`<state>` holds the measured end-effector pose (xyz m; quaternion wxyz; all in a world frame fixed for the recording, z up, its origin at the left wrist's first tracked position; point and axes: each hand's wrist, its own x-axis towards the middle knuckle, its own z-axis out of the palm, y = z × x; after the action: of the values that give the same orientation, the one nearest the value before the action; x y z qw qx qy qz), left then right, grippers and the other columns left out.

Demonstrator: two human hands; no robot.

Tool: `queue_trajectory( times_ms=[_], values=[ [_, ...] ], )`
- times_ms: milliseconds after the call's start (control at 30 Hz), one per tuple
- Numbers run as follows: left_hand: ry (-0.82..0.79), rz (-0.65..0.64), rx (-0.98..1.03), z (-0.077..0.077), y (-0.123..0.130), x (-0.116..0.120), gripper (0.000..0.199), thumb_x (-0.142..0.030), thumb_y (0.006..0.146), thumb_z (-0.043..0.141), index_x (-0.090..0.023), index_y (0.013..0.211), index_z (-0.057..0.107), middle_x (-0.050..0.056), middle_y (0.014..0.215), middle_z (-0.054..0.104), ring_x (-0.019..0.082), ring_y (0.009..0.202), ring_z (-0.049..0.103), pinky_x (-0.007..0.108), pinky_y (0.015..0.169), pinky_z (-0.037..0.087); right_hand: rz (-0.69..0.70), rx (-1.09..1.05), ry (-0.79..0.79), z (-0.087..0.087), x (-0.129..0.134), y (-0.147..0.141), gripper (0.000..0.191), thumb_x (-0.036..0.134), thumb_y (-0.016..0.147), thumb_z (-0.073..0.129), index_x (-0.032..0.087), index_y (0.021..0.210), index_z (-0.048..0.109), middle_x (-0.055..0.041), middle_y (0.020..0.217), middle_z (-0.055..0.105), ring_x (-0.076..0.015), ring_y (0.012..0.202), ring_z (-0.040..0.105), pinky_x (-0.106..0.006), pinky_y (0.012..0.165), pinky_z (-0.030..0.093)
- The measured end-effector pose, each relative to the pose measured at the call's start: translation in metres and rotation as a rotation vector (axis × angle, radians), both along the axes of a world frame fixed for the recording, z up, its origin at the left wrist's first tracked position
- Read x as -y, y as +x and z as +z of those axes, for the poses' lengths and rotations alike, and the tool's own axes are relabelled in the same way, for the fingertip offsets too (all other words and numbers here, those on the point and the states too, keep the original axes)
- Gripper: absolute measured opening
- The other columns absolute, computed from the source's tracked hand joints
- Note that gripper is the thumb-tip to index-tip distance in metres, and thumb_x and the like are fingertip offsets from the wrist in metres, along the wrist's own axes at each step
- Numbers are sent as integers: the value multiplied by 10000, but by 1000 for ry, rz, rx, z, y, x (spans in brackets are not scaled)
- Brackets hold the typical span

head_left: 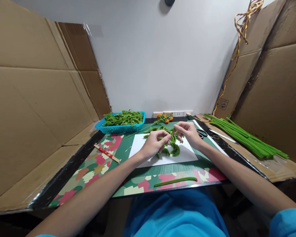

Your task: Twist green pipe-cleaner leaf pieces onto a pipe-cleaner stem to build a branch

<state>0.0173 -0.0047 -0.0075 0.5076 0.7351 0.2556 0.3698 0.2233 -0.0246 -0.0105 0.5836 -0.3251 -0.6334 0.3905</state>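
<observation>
Above a white sheet of paper (141, 152), both hands are pinched closed, close together. Between the fingertips of my left hand (156, 142) and my right hand (188, 132) runs a short green pipe cleaner (173, 130); the fingers hide its ends. Below the hands lie several curled green pipe cleaner pieces (175, 150) on the paper. A single straight green pipe cleaner (175, 181) rests near the table's front edge.
At the back left stands a blue basket (118, 128) heaped with bent green pieces. An orange-and-green flower stem (166, 118) lies at the back. Scissors (201, 133) and a bundle of green pipe cleaners (246, 136) are on the right, wrapped chopsticks (106, 153) on the left. Cardboard walls (39, 89) flank the table.
</observation>
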Motion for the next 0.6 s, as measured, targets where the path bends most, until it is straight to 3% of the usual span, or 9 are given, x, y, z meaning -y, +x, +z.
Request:
queue_trajectory(
  times_ms=[100, 267, 600],
  values=[
    [-13, 2, -24, -1, 1, 0, 404, -524, 876, 763, -129, 882, 681, -1, 689, 648, 53, 406, 459, 186, 366, 333, -22, 67, 34, -1, 2, -1, 436, 561, 923, 721, 165, 747, 683, 29, 475, 577, -104, 362, 499, -233, 395, 373],
    [-28, -3, -42, 0, 1, 1, 421, -534, 869, 764, -130, 827, 657, 0, 655, 641, 49, 387, 436, 185, 358, 308, -114, 157, 131, -4, 0, 3, 432, 550, 952, 691, 163, 759, 708, 20, 516, 582, -97, 395, 476, -241, 415, 367],
    [-24, 45, -46, 3, 2, 3, 445, -559, 828, 792, -138, 853, 651, -13, 639, 626, 49, 382, 426, 189, 356, 294, -94, 121, 89, -2, 1, 3, 414, 550, 974, 654, 165, 821, 683, 40, 486, 549, -105, 389, 487, -236, 419, 376]
  ],
)
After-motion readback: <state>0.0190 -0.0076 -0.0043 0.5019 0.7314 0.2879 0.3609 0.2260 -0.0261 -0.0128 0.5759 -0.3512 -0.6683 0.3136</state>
